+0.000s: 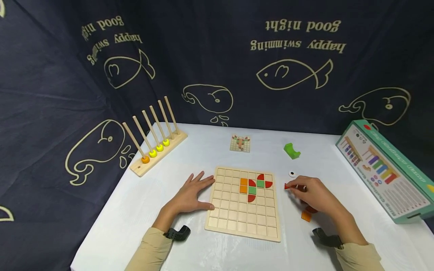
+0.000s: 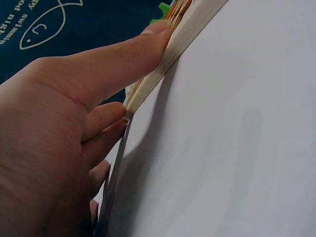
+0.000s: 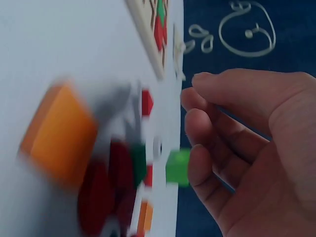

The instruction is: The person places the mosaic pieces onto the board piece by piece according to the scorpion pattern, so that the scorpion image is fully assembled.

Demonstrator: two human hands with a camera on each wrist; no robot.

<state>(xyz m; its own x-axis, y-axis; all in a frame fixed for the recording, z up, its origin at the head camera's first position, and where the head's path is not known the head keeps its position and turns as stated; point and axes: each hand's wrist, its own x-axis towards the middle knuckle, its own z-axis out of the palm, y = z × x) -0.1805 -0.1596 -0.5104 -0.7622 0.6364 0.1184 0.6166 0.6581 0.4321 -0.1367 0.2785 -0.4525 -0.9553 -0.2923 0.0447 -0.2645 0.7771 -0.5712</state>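
A wooden grid board [image 1: 237,216] lies in the middle of the table. On it sit several red quarter-round tiles [image 1: 251,198], two green square tiles [image 1: 260,183] and two orange square tiles [image 1: 243,189]. My left hand [image 1: 190,195] rests along the board's left edge, fingers spread; its thumb [image 2: 133,59] touches the rim. To the right of the board, my right hand [image 1: 313,192] hovers with bent fingers over a small red piece [image 3: 147,102]. In the right wrist view a gap shows between fingertips and that piece. Below the hand lie an orange square tile [image 1: 306,215] and dark red pieces [image 3: 96,197].
A pattern card [image 1: 240,146] lies beyond the board. Farther right are a green curved block [image 1: 291,151] and a white disc with a black dot [image 1: 292,174]. A peg stand [image 1: 159,152] with beads occupies the left; a game box [image 1: 386,169] stands at the right edge.
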